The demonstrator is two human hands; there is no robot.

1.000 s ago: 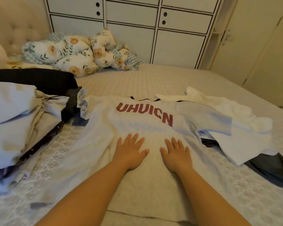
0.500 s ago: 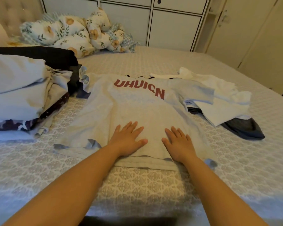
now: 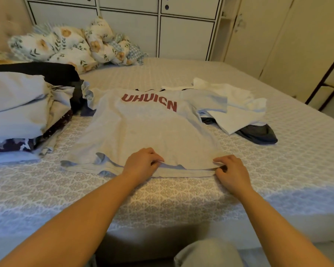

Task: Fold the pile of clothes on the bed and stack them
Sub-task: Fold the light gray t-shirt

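Two hands (image 3: pixel 143 162) (image 3: pixel 232 173), one printed grey T-shirt (image 3: pixel 148 132), one white garment (image 3: pixel 237 110), one dark garment (image 3: pixel 258 132).

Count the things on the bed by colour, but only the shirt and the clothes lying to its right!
Grey with red letters: 1, the shirt, its hem pinched by both hands
White: 1, the white top
Dark blue: 1, the dark cloth under the white one
Total: 3
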